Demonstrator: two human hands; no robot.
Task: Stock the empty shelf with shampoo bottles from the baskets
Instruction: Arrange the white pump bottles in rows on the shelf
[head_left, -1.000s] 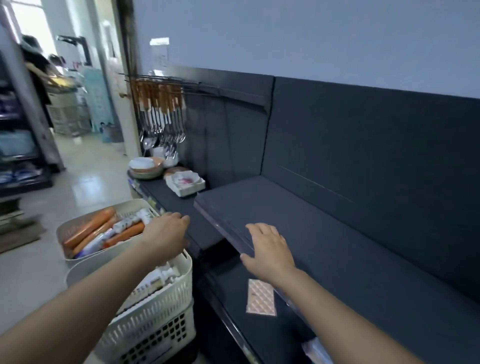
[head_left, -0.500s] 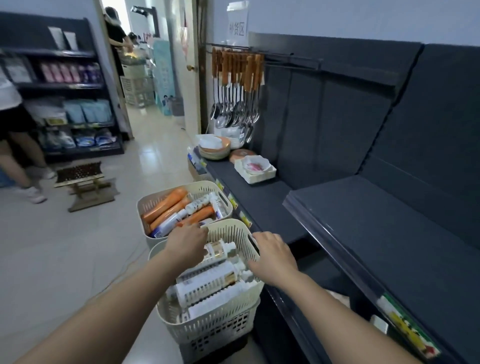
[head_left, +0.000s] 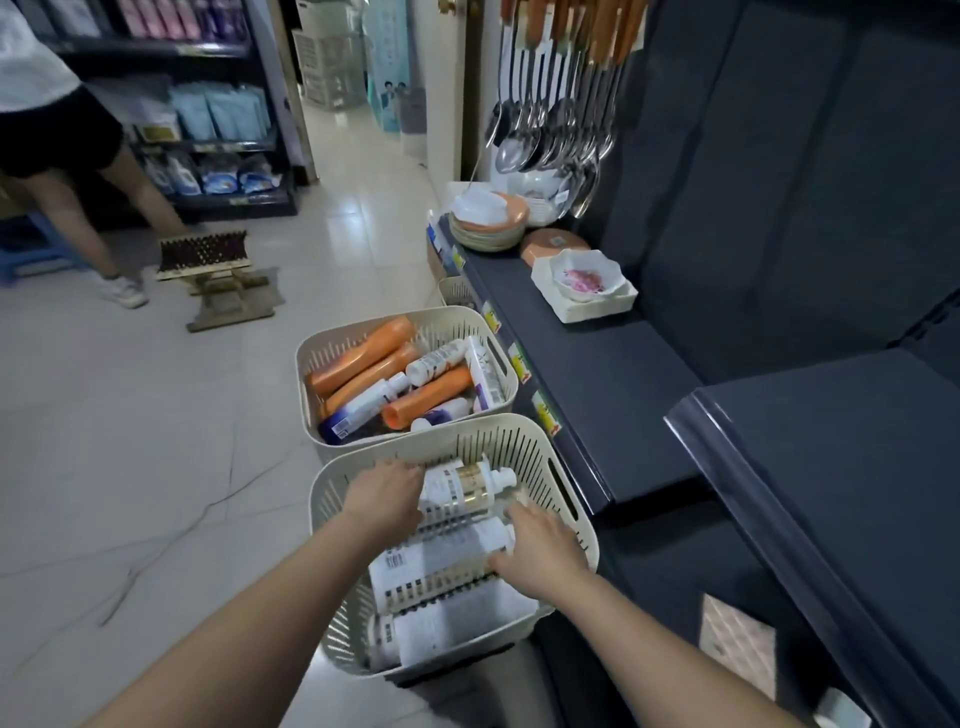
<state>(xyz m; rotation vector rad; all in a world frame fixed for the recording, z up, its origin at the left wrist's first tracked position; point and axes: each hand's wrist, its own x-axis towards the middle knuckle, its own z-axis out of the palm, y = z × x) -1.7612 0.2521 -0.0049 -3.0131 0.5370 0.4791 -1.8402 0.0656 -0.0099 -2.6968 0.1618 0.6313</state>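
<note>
Two cream slotted baskets stood on the tiled floor beside the dark shelving. The near basket (head_left: 519, 452) was at 6 o'clock in the view, and the far basket (head_left: 318, 358) was just past it toward 12 o'clock.

Both hands were down in the near basket among white shampoo bottles lying on their sides. The left hand (head_left: 384, 499) lay against the base end of a gold-banded shampoo bottle (head_left: 462, 486). Its fingertips were hidden, so a grip could not be told. The right hand (head_left: 540, 556), at 3 o'clock of the left, had its fingers and thumb curled round the cap end of a large white shampoo bottle (head_left: 441, 564).

The far basket held orange bottles (head_left: 363, 353) mixed with white ones. The bare shelf (head_left: 831, 467) ran along 3 o'clock of the baskets.

Toward 1 o'clock, wooden-handled ladles (head_left: 561, 104) hung above a stack of plates (head_left: 488, 228). Another person's legs (head_left: 78, 197) stood at 10 o'clock.
</note>
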